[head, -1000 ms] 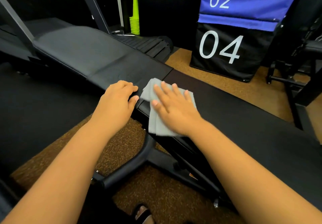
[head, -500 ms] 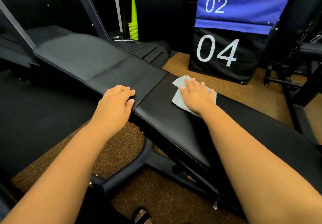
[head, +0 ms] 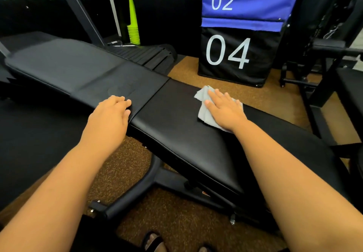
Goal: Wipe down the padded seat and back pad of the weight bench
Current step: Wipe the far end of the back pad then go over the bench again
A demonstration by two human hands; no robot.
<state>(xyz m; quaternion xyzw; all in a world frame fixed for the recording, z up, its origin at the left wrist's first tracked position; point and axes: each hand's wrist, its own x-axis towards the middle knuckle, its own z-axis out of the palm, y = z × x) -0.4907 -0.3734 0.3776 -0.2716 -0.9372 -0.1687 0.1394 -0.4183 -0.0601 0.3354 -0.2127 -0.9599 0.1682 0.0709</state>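
Right hand (head: 225, 110): flat, fingers straight, pressing crumpled grey cloth (head: 204, 112) onto black padded vinyl bench (head: 176, 126), at its far edge.
Left hand (head: 112, 114): relaxed, resting on the bench's near edge, holding nothing.

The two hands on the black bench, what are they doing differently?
The right hand lies flat, pressing a grey cloth onto one black padded section. The left hand has no cloth; its fingers curl over the edge of the neighbouring black pad. Both rest on the bench.

Box marked 04 (head: 237, 55); green cones (head: 133, 28) stacked.
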